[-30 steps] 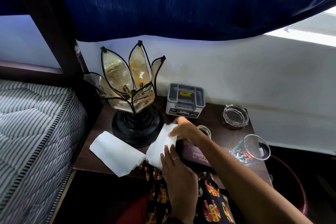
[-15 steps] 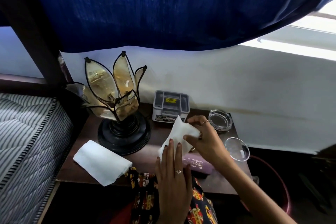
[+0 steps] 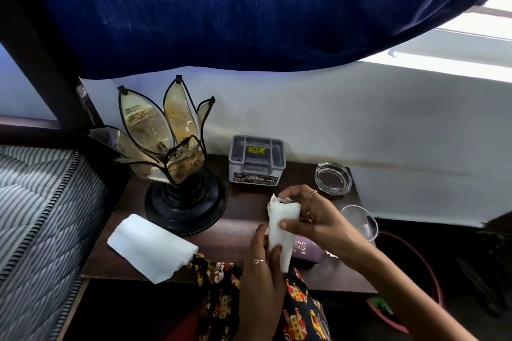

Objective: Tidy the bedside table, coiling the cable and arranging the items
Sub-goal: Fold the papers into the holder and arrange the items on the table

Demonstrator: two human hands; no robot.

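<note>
1. Tissue [image 3: 279,227] now rolled upright vs flat 0.5 s ago; I've got both grips on it: left hand [image 3: 263,266] low, right hand [image 3: 313,219] pinching.
2. Held just above table [image 3: 238,219], over purple case [image 3: 304,250].
3. Cable not visible; coiling prob. pending.

The white tissue [image 3: 281,230], spread open before, now seems rolled upright between both hands' grip.
</note>
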